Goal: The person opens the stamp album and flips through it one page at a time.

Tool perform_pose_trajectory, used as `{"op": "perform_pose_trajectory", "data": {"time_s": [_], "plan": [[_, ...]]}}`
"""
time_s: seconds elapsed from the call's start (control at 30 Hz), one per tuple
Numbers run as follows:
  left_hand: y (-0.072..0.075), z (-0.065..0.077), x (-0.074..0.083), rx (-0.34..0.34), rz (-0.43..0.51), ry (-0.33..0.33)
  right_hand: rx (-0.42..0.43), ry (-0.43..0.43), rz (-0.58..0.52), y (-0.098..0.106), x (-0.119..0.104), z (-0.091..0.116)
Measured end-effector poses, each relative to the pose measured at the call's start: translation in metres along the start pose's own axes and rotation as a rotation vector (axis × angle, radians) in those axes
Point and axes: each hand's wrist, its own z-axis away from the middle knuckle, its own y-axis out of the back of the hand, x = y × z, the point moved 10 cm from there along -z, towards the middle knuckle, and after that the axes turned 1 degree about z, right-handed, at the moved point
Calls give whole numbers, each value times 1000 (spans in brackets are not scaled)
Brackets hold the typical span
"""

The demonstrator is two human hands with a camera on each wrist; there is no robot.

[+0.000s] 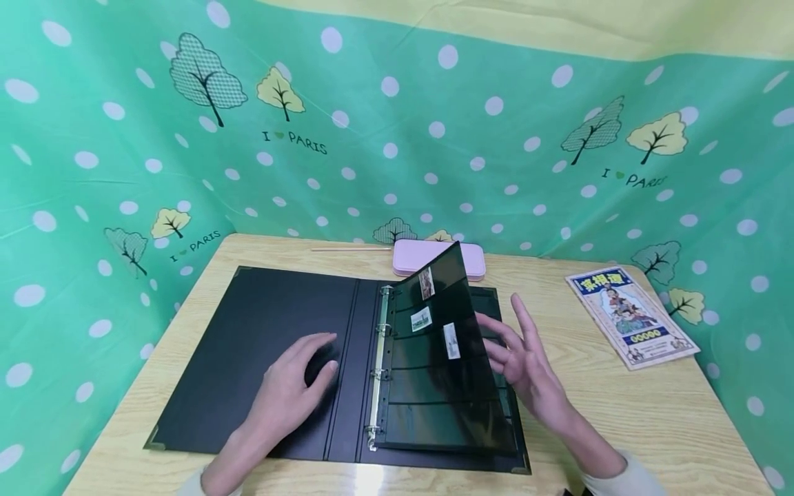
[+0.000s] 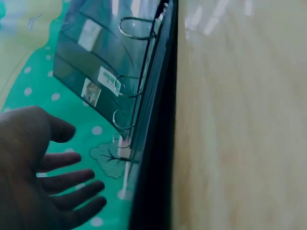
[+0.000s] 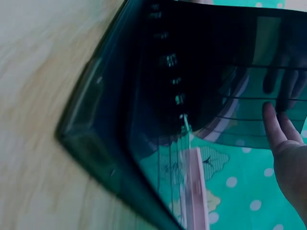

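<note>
A black ring binder (image 1: 279, 310) lies spread on the table, with metal rings (image 1: 380, 375) along its spine. One black stock page (image 1: 428, 383), carrying three small stamps, is lifted at its right side and slants upward; more pages lie beneath it. Behind that raised page, my right hand (image 1: 532, 372) touches its underside with extended fingers, partly hidden in the head view. In the right wrist view the fingertips (image 3: 271, 117) rest against the page's back. My left hand (image 1: 282, 389) hovers low over the left cover, fingers relaxed, holding nothing.
A pink tin case (image 1: 409, 256) stands behind the binder, with a thin stick (image 1: 350, 249) to its left. On the right lies a printed booklet (image 1: 629, 317) with a colourful picture. A green dotted curtain (image 1: 372, 131) surrounds the wooden table (image 1: 558, 310).
</note>
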Motion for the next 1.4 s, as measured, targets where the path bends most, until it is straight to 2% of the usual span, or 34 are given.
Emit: {"op": "perform_pose_trajectory", "data": {"time_s": [0.17,0.33,0.43,0.57,0.7,0.87,0.93,1.07,1.2,1.4], "plan": [[9,-5,17,43,44,-50,-107,47,-133,-17,-8,-8],[14,-11,42,37,136,-85,-176,37,-146,-32,-8,-14],[15,-16,56,16,193,-63,-201,60,-157,-42,-9,-18],[12,-18,69,-23,303,-3,-237,81,-169,-58,-8,-23],[7,-17,81,-54,409,22,-251,16,-134,-71,-2,-23],[1,-14,97,-80,473,1,-269,-37,-141,-82,3,-22],[-3,-13,101,-96,497,16,-274,-44,-145,-85,5,-22],[-11,-11,100,-120,523,92,-278,-59,-143,-91,9,-23],[-15,-9,98,-127,504,153,-286,-62,-158,-95,12,-23],[-19,-8,95,-179,453,200,-295,-55,-182,-96,13,-23]]}}
